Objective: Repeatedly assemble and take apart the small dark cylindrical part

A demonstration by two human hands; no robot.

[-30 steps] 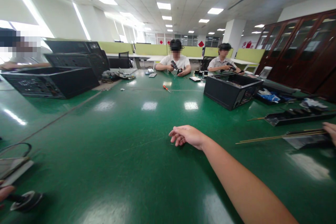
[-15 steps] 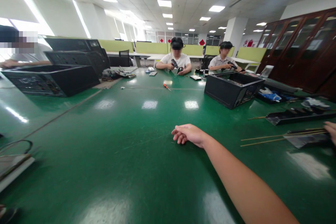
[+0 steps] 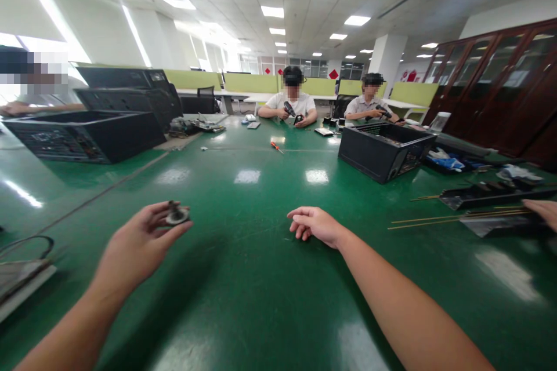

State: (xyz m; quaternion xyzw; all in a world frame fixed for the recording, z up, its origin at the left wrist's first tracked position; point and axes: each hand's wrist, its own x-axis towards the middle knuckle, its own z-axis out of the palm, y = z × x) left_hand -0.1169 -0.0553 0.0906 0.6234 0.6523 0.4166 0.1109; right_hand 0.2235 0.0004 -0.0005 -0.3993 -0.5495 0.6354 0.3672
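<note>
The person's left hand (image 3: 137, 243) is up over the shiny green table (image 3: 243, 313), on the left side. It grips a small round grey part with a dark stub on top (image 3: 177, 215) between the thumb and the fingers (the part looks like metal). The right hand (image 3: 312, 225) is low over the middle of the table, well apart from the left one. Its fingers are bent but loose, so the hand is partly open. It is hard to tell if it touches the table.

At the near left lies a flat grey thing with a pale edge (image 3: 21, 290), and a black cord (image 3: 46, 243) curls just beside it. At the right edge, a co-worker's hand (image 3: 543, 210) is by some long thin gold-coloured rods (image 3: 435, 222).

Farther off, a big black box with an open top (image 3: 363, 153) sits on the right, and a long black case (image 3: 126, 140) sits on the left. An orange screwdriver (image 3: 275, 145) lies between them. At the far side, a person in a white shirt (image 3: 304, 105) holds a black power tool (image 3: 288, 108).
</note>
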